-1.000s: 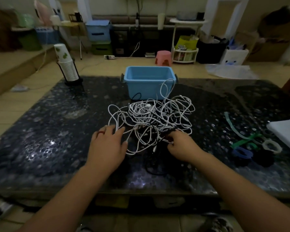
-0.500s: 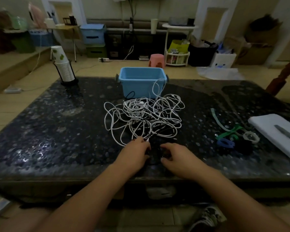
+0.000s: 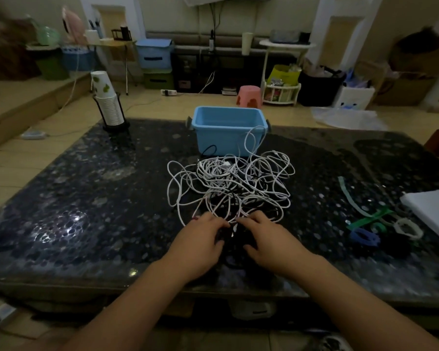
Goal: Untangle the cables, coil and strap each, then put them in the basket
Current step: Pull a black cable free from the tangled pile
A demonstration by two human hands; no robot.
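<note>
I have both hands at the near edge of the cable tangle (image 3: 230,188) on the desk (image 3: 86,198). My left hand (image 3: 200,245) and right hand (image 3: 270,243) curl their fingers into the dark strands there; whether either actually pinches one, I cannot tell. The heap spreads away from me toward the blue basket (image 3: 228,133), both hands equally near.
</note>
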